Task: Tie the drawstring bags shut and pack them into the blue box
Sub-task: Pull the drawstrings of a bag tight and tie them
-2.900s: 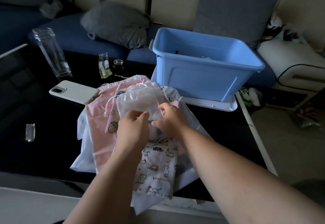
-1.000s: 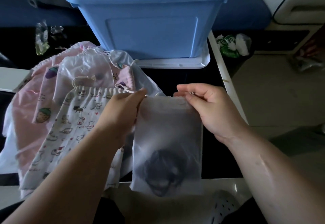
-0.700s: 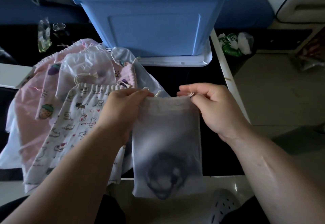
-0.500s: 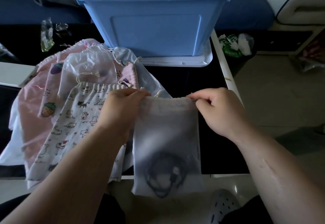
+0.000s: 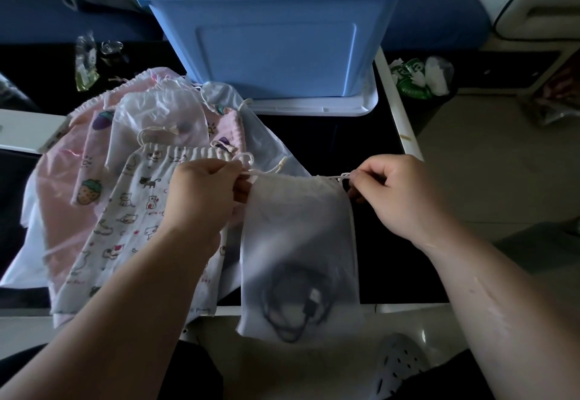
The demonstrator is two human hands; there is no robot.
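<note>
A translucent white drawstring bag [image 5: 298, 236] with a dark coiled cable inside hangs over the table's near edge. My left hand [image 5: 201, 199] pinches the white drawstring at the bag's left top corner. My right hand [image 5: 398, 192] pinches the drawstring at the right top corner. The bag's mouth is slightly gathered between them. The blue box [image 5: 276, 23] stands open at the back of the table on a white lid [image 5: 317, 106]. More drawstring bags lie in a pile at the left: a cat-print bag [image 5: 125, 211], a pink fruit-print bag [image 5: 91, 161] and a clear white bag [image 5: 157, 117].
The black table [image 5: 370, 136] has a white edge at the right. A small sachet [image 5: 84, 64] and a small jar [image 5: 110, 50] sit at the back left. A white phone [image 5: 22, 130] lies at the far left. A bin with rubbish [image 5: 420, 76] stands on the floor at right.
I lifted the cable bag off the pile and brought it to the near edge. My hands shifted from gripping the bag's top to pulling the drawstrings outward, and the mouth has begun to gather.
</note>
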